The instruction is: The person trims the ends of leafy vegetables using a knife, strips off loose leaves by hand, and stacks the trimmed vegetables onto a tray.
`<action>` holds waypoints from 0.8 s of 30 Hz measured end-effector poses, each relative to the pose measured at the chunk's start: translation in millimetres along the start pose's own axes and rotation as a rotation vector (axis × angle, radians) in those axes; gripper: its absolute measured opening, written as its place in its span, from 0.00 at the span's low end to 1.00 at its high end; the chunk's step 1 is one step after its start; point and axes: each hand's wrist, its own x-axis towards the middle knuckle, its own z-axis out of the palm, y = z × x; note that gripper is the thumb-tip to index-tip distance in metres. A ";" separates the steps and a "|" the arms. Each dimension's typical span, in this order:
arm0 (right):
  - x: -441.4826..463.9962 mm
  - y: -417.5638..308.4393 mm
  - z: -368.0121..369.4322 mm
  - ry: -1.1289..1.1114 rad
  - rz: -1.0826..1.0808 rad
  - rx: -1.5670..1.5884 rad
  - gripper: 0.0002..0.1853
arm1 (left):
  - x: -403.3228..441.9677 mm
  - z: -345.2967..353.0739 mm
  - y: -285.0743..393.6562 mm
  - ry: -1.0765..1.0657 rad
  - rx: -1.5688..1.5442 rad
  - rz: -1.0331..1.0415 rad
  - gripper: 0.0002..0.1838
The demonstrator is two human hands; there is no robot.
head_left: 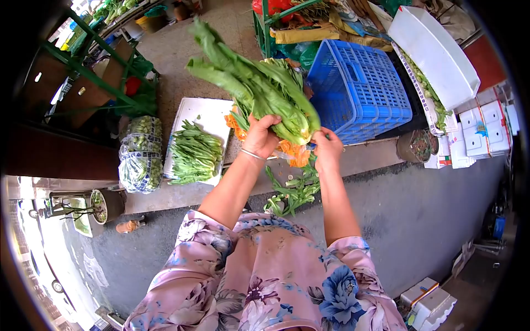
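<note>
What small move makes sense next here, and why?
Probably peel an outer stalk off at the base with the right hand: its fingertips are already at the cut end of the leafy bunch, the left hand grips the stalks higher up, and loose leaves lie below.

Grey pavement (408, 215), tan floor (229, 16) beyond, green frame (94, 78) at left, reddish panel (487, 58) at right; daylight (69, 251) lower left
</note>
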 end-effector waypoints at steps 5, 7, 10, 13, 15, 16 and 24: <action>2.5 35.1 -47.9 0.314 0.244 0.209 0.08 | 5.8 -6.4 12.0 0.045 -0.237 -0.029 0.19; 4.7 84.4 -91.8 0.325 0.319 0.135 0.09 | 2.7 -5.5 17.5 0.015 -0.252 -0.037 0.18; -10.7 105.0 -109.8 0.345 0.562 -0.135 0.12 | 8.3 -12.4 13.8 0.016 -0.238 -0.033 0.17; -25.0 74.5 -56.6 0.223 0.196 -0.188 0.22 | 7.2 -6.5 3.6 0.066 -0.118 0.023 0.19; -38.7 33.1 -17.3 -0.021 -0.058 -0.067 0.24 | 7.9 -1.8 -0.8 0.068 -0.096 0.014 0.19; -36.2 31.4 -7.8 -0.124 -0.282 -0.118 0.25 | 6.9 -0.5 -1.4 0.038 -0.075 0.005 0.19; -45.0 -9.6 16.3 -0.374 -0.374 -0.183 0.34 | 3.7 2.4 4.3 0.036 0.010 -0.021 0.17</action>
